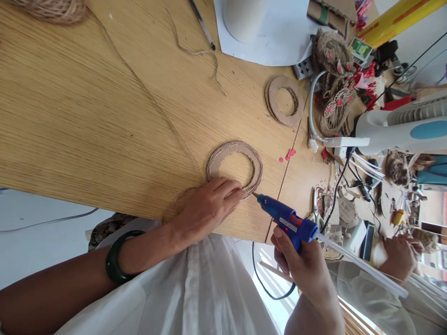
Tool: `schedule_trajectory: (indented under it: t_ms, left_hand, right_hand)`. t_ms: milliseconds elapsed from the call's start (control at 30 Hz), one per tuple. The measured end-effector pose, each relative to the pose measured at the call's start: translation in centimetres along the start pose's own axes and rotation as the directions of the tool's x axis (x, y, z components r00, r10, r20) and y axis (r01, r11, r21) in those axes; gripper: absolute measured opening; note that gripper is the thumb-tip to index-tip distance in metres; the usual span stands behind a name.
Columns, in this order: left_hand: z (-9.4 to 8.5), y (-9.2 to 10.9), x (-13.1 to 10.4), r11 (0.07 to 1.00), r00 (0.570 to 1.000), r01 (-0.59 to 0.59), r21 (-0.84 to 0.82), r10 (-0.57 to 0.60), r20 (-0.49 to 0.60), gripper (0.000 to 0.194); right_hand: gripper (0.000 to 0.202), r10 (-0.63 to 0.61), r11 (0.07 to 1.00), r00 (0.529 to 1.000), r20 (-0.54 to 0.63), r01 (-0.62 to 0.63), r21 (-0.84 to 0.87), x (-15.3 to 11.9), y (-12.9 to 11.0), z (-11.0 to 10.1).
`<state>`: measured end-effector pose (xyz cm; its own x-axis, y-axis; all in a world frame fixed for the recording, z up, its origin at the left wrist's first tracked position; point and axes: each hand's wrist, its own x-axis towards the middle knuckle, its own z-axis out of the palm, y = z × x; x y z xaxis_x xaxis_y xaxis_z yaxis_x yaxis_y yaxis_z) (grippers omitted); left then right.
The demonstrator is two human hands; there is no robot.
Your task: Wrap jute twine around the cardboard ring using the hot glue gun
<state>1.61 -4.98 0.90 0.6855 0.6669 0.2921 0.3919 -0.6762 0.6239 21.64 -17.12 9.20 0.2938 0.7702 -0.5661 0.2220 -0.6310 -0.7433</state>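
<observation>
My left hand [213, 202] is closed on the near side of a flat cardboard ring [256, 163] at the table's front edge. Twine is wound around the ring's outer rim, and a loose strand of twine [150, 93] runs from it to the far left. Wrapped around the handle of a blue hot glue gun [284, 218] is my right hand [303, 265]. The gun's nozzle points at the ring's near right rim, touching it or very close. A long translucent glue stick [363, 265] sticks out of its back.
A twine ball [52, 9], a pen [202, 24] and stacked cardboard rings [284, 100] lie on the wooden table [87, 125]. Red paper dots [289, 154], scissors [316, 204] and a white fan [391, 125] are at right. Another person's hand [400, 256] works at far right.
</observation>
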Motion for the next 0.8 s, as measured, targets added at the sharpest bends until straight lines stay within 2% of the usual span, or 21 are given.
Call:
schedule_trajectory:
  t_ms: [100,333,567,800]
  left_hand:
    - [-0.1,0.0,0.0,1.000,1.000,-0.015,0.006,0.015,0.021,0.016]
    - [-0.4,0.1,0.1,0.998,0.999,-0.027,0.056,0.025,0.028,0.015]
    - [-0.3,0.2,0.1,0.995,0.999,-0.033,0.093,0.036,-0.026,0.016]
    - [-0.7,0.4,0.0,0.986,0.997,-0.071,0.151,0.071,0.010,0.010]
  right_hand:
    - [0.036,0.006,1.000,1.000,-0.002,-0.006,-0.029,0.3,-0.3,0.0]
    - [0.049,-0.053,0.997,0.996,0.068,0.050,0.053,1.4,-0.5,0.7]
    - [0.049,-0.004,0.990,0.998,0.069,-0.006,0.140,1.8,0.4,0.7]
    - [0.048,0.000,0.983,0.996,0.087,-0.016,0.182,1.6,0.5,0.4]
